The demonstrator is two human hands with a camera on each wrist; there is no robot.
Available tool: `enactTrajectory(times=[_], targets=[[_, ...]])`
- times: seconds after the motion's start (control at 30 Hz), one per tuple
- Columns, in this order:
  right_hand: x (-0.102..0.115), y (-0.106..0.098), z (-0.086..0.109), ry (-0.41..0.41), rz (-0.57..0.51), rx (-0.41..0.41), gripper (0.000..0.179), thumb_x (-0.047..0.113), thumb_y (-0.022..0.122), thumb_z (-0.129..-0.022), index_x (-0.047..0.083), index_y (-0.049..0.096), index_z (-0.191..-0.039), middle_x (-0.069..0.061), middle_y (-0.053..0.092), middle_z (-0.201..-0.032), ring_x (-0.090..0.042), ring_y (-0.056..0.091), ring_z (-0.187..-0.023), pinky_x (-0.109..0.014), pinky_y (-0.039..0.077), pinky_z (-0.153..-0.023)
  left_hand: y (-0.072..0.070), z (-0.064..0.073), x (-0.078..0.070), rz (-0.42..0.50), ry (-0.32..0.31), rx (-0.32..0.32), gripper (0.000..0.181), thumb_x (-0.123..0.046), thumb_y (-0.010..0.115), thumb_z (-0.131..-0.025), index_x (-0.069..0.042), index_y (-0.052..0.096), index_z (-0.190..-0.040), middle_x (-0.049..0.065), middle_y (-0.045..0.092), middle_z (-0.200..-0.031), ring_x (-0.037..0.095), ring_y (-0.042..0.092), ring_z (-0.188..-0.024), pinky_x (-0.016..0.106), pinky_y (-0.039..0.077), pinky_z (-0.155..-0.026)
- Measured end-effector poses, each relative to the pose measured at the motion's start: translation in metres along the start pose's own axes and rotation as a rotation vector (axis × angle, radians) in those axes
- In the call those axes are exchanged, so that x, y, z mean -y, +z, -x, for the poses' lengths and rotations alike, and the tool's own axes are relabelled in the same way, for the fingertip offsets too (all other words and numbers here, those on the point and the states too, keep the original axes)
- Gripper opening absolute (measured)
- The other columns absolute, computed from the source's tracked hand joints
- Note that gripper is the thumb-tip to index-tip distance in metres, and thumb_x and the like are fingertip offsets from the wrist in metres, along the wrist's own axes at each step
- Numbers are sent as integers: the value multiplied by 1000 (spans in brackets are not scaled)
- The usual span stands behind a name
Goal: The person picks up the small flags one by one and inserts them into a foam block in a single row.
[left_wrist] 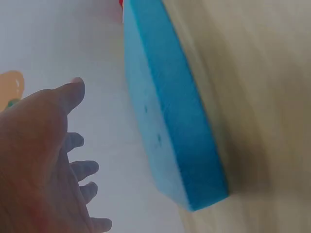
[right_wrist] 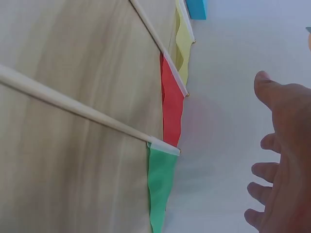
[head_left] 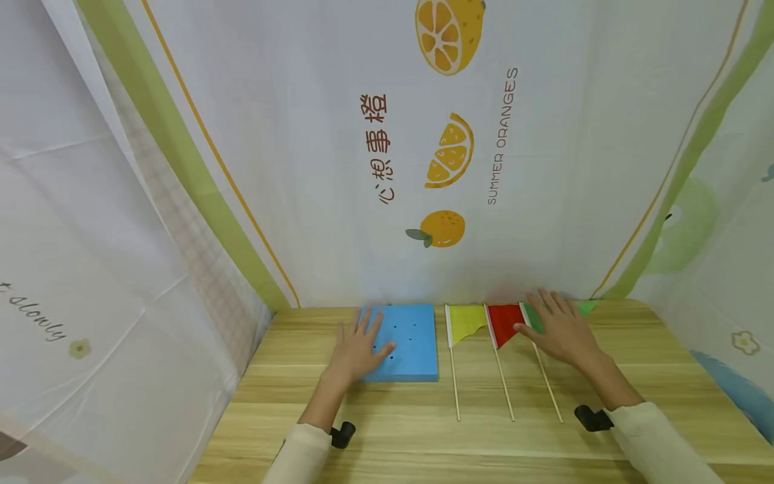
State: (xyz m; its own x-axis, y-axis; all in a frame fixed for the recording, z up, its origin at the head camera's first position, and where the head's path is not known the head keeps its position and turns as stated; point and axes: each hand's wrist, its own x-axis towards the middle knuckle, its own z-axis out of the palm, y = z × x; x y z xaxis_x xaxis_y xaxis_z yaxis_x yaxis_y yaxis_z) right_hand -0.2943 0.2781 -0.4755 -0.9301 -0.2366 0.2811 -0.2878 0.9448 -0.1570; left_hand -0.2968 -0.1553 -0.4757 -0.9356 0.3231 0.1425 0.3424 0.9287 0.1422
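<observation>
My left hand (head_left: 357, 351) is spread over the left part of a blue foam block (head_left: 417, 349) with several small holes in its top. In the left wrist view a gap shows between this hand and the block (left_wrist: 170, 111). The right hand (head_left: 564, 331), fingers spread, hovers over the green flag (head_left: 535, 317) and partly hides it in the head view; the right wrist view shows it apart from the green flag (right_wrist: 161, 179). Left of that lie a red flag (head_left: 505, 324) and a yellow flag (head_left: 465, 323), each on a thin wooden stick. Both hands hold nothing.
All of this lies on a wood-grain table (head_left: 399, 430). A white curtain (head_left: 326, 255) printed with oranges hangs right behind the block and flags, and more printed cloth (head_left: 121, 323) hangs at the left. Each wrist carries a black strap-on camera (head_left: 343, 435).
</observation>
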Motion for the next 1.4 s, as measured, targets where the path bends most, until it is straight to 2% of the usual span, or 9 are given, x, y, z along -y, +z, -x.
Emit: enactTrajectory(times=[0.27, 0.37, 0.5, 0.6, 0.7, 0.93, 1.1, 1.23, 1.4], targets=[[5, 10, 20, 9, -50, -88, 72, 48, 60, -95, 0, 42, -146, -28, 45, -145, -51, 40, -132, -67, 35, -104, 21, 21, -13, 20, 45, -32, 76, -60, 45, -98, -19, 23, -158, 12, 20, -164, 37, 15, -152, 66, 17, -117], [5, 15, 27, 42, -80, -65, 65, 43, 63, -94, -3, 51, -137, -28, 54, -135, -51, 48, -124, -66, 44, -95, 28, 26, -14, 56, 52, -36, 73, -56, 49, -98, -16, 30, -156, 13, 24, -162, 38, 18, -151, 66, 20, -116], [4, 21, 36, 85, -139, 10, 39, 35, 67, -92, -1, 66, -109, -17, 67, -103, -36, 63, -93, -50, 54, -74, 38, 29, -13, 76, 59, -24, 67, -52, 51, -99, -15, 37, -153, 14, 29, -160, 38, 22, -150, 67, 22, -115], [3, 28, 39, 132, -196, 87, 26, 32, 66, -93, 7, 65, -85, -4, 61, -79, -19, 56, -69, -36, 46, -57, 44, 29, -12, 61, 60, -18, 64, -52, 49, -99, -18, 40, -152, 13, 33, -159, 37, 27, -148, 66, 25, -114], [3, 35, 39, 185, -237, 134, 30, 30, 66, -92, 12, 57, -70, 0, 51, -67, -14, 45, -58, -29, 35, -50, 46, 29, -11, 54, 55, -10, 61, -54, 48, -99, -20, 43, -150, 11, 34, -158, 35, 30, -147, 65, 26, -114], [8, 39, 39, 235, -268, 151, 36, 17, 61, -91, 12, 46, -59, 2, 39, -57, -13, 37, -52, -28, 31, -46, 39, 28, -13, 78, 50, 42, 61, -55, 46, -99, -20, 43, -150, 10, 32, -160, 34, 27, -149, 64, 24, -116], [8, 39, 36, 291, -324, 170, 38, 11, 57, -81, 17, 39, -48, 7, 32, -47, -10, 32, -44, -25, 27, -42, 35, 27, -14, 106, 53, 65, 61, -53, 48, -99, -20, 43, -150, 10, 31, -160, 34, 25, -149, 65, 24, -116], [6, 39, 33, 313, -383, 203, 35, 10, 58, -78, 14, 45, -46, 7, 35, -42, -9, 35, -38, -23, 30, -41, 33, 27, -15, 113, 51, 77, 61, -53, 49, -99, -19, 43, -150, 10, 31, -160, 35, 26, -149, 66, 24, -115], [4, 37, 33, 324, -421, 242, 32, 7, 55, -79, 8, 55, -48, 1, 48, -41, -13, 48, -37, -26, 39, -42, 34, 28, -14, 113, 44, 74, 61, -53, 50, -98, -20, 44, -149, 9, 33, -159, 34, 28, -149, 65, 25, -115]])
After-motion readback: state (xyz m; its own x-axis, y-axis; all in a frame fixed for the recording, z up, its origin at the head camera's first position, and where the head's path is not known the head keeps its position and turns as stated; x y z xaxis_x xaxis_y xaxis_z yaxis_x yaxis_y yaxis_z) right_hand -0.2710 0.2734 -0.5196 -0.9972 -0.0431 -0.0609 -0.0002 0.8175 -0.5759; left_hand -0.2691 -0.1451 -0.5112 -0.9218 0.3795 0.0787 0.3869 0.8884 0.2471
